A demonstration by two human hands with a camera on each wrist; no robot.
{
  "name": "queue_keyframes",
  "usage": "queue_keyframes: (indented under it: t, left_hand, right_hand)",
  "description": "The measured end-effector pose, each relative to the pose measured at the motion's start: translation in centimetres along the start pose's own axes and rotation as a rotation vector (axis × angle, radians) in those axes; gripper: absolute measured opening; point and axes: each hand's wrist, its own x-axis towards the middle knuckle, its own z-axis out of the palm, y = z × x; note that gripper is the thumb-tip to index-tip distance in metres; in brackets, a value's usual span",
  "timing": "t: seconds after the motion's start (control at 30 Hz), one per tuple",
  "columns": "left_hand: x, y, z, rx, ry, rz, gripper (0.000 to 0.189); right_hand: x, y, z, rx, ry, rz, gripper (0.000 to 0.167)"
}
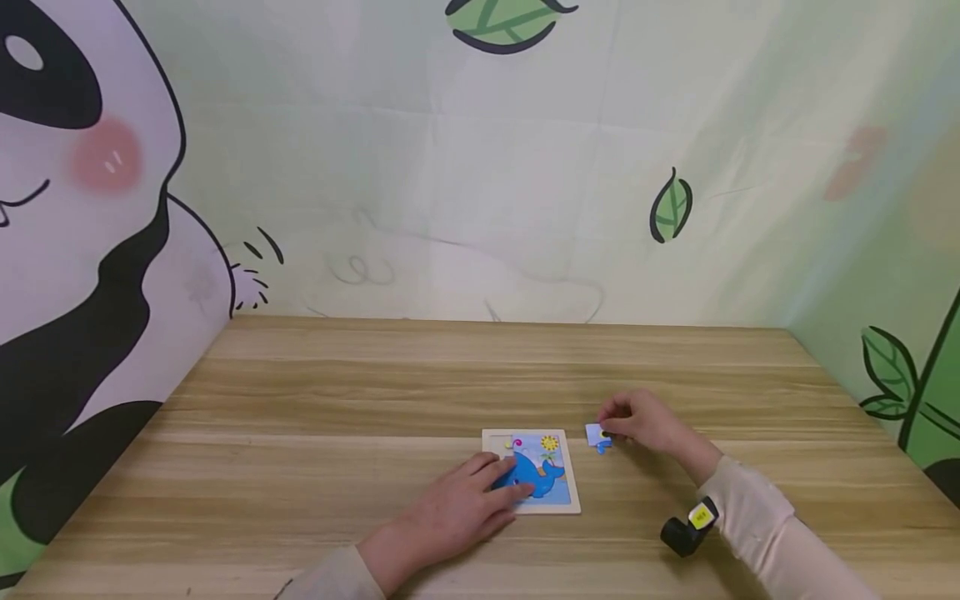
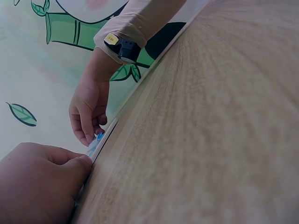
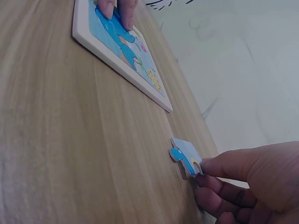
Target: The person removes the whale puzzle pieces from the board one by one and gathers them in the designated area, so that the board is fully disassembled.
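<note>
The left hand (image 1: 463, 504) reached from near left, resting spread-fingered on the whale puzzle (image 1: 543, 475); right of it, the right hand (image 1: 649, 422) pinched a puzzle piece (image 1: 596, 434).

puzzle piece (image 3: 188, 151) smooth, perhaps wood; tabletop (image 1: 337, 400) wood-grained

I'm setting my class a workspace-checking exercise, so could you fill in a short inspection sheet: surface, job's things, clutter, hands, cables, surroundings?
Surface: wood-grain table, flat.
Job's things: whale puzzle in a pale frame, with a bare patch at its upper left; one loose piece to the frame's right.
Clutter: nothing seen.
Hands: left hand rests on the puzzle; right hand pinches the piece.
Cables: nothing seen.
Surroundings: pale wall with printed leaves and a panda.
</note>
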Motion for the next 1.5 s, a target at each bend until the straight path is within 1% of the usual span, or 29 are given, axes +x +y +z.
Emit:
queue_keyframes:
  t: [0.13, 0.4, 0.57, 0.73, 0.9, 1.13, 1.23, 1.33, 1.43, 1.5]
  left_hand:
    - [0.0, 0.0, -0.1, -0.010, -0.015, -0.010, 0.038]
    - [0.1, -0.1, 0.0, 0.005, 0.014, 0.004, 0.038]
    - [0.1, -0.1, -0.1, 0.027, 0.005, 0.004, 0.038]
    - [0.3, 0.0, -0.3, 0.061, -0.006, 0.006, 0.039]
    - [0.5, 0.1, -0.7, 0.072, -0.002, 0.014, 0.039]
    - [0.8, 0.5, -1.1, 0.123, 0.037, 0.029, 0.042]
    - [1.1, 0.9, -1.0, 0.130, 0.027, 0.020, 0.043]
    - [1.4, 1.4, -1.0, 0.122, -0.003, 0.003, 0.044]
    - [1.6, 1.8, -1.0, 0.109, -0.026, -0.021, 0.047]
    - [1.6, 2.0, -0.9, 0.113, -0.028, -0.034, 0.049]
  right_hand:
    - [0.0, 0.0, 0.1, -0.033, 0.019, 0.005, 0.006]
    - [0.1, -0.1, 0.3, -0.087, 0.059, -0.020, 0.006]
    - [0.2, 0.2, 0.3, -0.076, 0.062, -0.009, 0.006]
    - [0.1, 0.3, 0.4, -0.066, 0.072, -0.018, 0.005]
    - [0.0, 0.2, 0.4, -0.050, 0.078, -0.012, 0.005]
    - [-0.4, 0.0, 0.3, -0.047, 0.076, -0.003, 0.008]
    - [-0.4, 0.0, 0.3, -0.038, 0.080, -0.003, 0.011]
    - [-0.5, -0.2, 0.3, -0.036, 0.098, -0.012, 0.013]
    - [-0.5, -0.7, 0.3, -0.038, 0.127, -0.033, 0.013]
    - [-0.5, -1.1, 0.3, -0.039, 0.138, -0.055, 0.014]
